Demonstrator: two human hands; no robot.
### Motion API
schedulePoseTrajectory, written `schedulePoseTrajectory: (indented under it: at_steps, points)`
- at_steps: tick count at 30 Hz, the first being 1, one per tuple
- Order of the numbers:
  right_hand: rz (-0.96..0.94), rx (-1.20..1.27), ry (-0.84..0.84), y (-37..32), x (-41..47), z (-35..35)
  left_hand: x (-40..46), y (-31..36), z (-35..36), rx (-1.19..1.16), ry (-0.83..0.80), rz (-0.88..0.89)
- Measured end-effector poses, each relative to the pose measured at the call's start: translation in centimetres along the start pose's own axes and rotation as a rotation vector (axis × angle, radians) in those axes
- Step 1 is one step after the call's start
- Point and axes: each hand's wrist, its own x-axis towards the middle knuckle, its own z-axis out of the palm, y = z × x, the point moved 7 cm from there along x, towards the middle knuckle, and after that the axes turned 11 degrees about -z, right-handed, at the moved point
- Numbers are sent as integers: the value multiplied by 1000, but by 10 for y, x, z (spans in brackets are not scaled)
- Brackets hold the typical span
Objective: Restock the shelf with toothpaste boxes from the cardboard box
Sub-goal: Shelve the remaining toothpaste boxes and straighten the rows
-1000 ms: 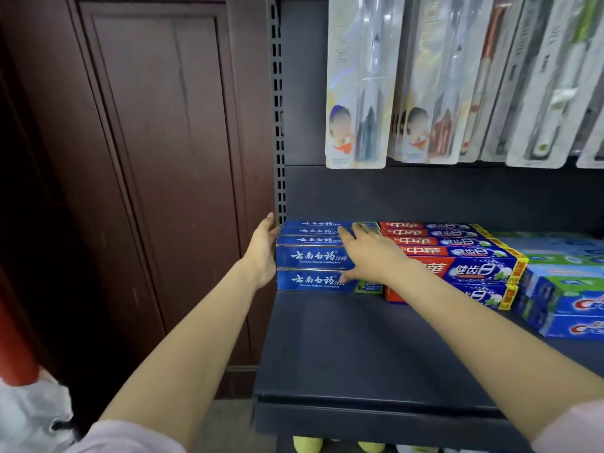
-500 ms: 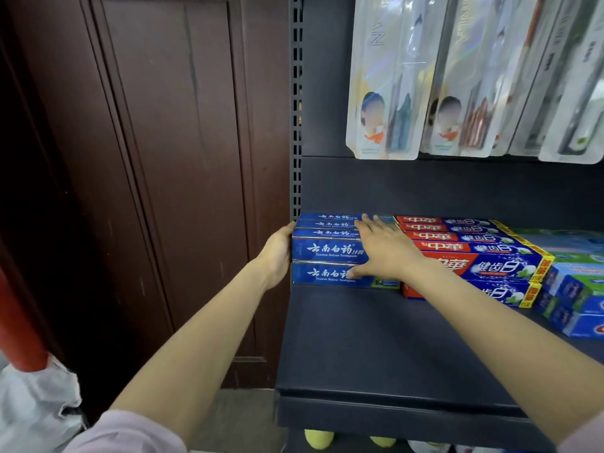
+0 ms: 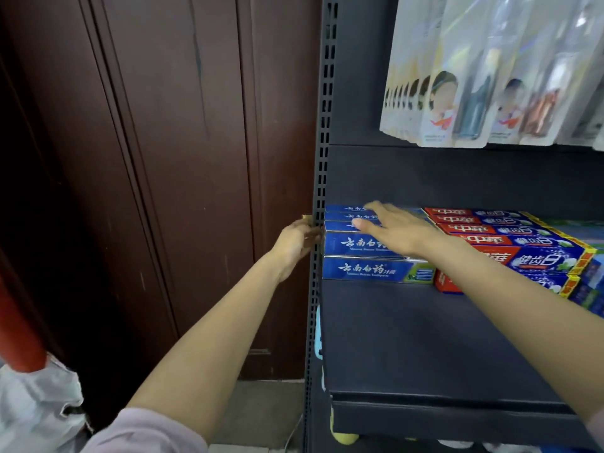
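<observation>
**A:** how much room on that shelf (image 3: pixel 425 348)?

**B:** plenty, the whole dark front part is bare up to the lip. The left side ends at the slotted post (image 3: pixel 322 158), with a brown door (image 3: pixel 170 158) right past it.

**A:** and the hands?

**B:** right hand (image 3: pixel 397 228) lies flat, fingers straight, on top of the blue boxes (image 3: pixel 366 269). Left hand (image 3: pixel 294 245) is at their left end by the post, fingers hidden, can't tell its grip.

**A:** boxes look ok?

**B:** neat blue stack, white lettering, hard against the red boxes (image 3: pixel 510 243).

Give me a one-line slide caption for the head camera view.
Right hand flat atop blue toothpaste boxes on the dark shelf, left hand at their left end.
</observation>
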Motion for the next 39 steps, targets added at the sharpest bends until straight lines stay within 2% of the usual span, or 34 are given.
schedulePoseTrajectory:
  at_steps: [5,10,13,20,29,34,39]
  points:
    - [-67,-22,-133,-5,10,13,15,0,-15,149,11,14]
    - [-74,30,-98,-9,7,12,23,4,-5,362,-33,107]
    - [-53,18,-75,-12,8,12,33,2,-6,467,-6,132]
    - [-26,-17,0,-17,9,7,34,-1,-11,217,-21,66]
    - [-61,-38,-14,-17,13,12,27,-2,-4,240,-53,77]
    - [-83,-41,-8,-16,10,7,24,-10,-19,287,50,161]
    - [-84,-55,39,-14,12,5,14,-7,-18,332,29,276]
